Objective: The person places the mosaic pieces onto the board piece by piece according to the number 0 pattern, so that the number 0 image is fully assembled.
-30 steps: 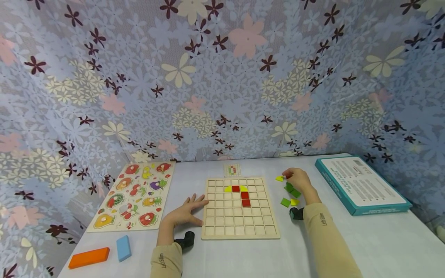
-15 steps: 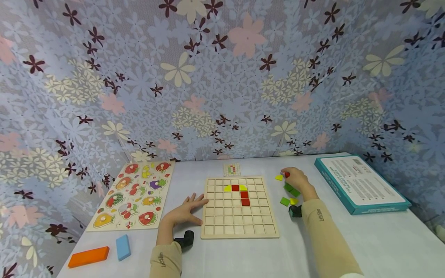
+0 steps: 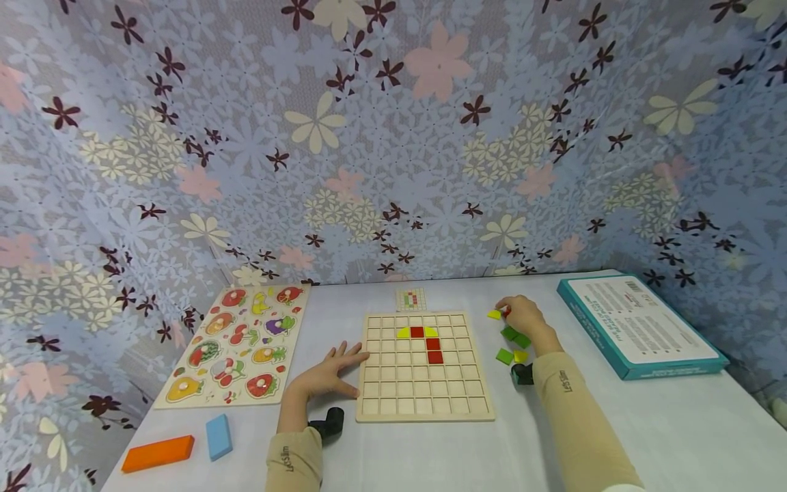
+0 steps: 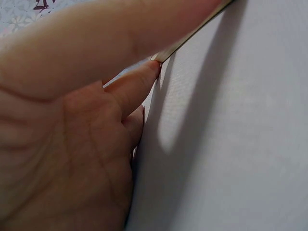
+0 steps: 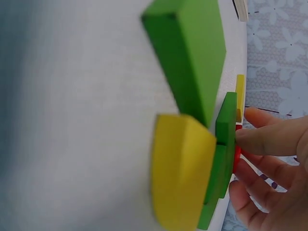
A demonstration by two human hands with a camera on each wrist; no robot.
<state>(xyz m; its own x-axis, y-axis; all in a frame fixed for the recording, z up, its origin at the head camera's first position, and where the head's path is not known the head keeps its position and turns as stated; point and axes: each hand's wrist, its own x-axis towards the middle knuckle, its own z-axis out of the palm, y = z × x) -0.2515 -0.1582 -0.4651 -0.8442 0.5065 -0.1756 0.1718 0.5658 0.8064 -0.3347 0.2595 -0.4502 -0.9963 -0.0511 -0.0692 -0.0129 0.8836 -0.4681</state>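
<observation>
A square wooden grid board (image 3: pixel 389 391) lies mid-table, with red squares (image 3: pixel 434 357) and yellow curved pieces (image 3: pixel 403 333) set in its upper cells. Beside its left edge rests my left hand (image 3: pixel 328 374), fingers spread, thumb and index finger right at the rim. My right hand (image 3: pixel 521 318) pinches a red tile (image 5: pixel 237 153) between thumb and fingers, which partly hide it. Just left of those fingertips is a yellow piece (image 3: pixel 494 314). Green tiles (image 3: pixel 515 336) lie below the hand, and nearer to me are another green tile (image 3: pixel 505 357) and yellow piece (image 3: pixel 520 357).
A small pattern card (image 3: pixel 410 300) lies behind the board. At left is a fruit puzzle board (image 3: pixel 212 384), with an orange block (image 3: pixel 158 454) and a blue block (image 3: pixel 218 437) in front. A teal-edged box (image 3: pixel 642 324) lies at right. A floral cloth (image 3: pixel 393 171) hangs behind the table.
My right hand has stayed over the loose pieces, its fingertips shifting slightly left with the red tile, closer to the yellow piece. The left hand has not moved.
</observation>
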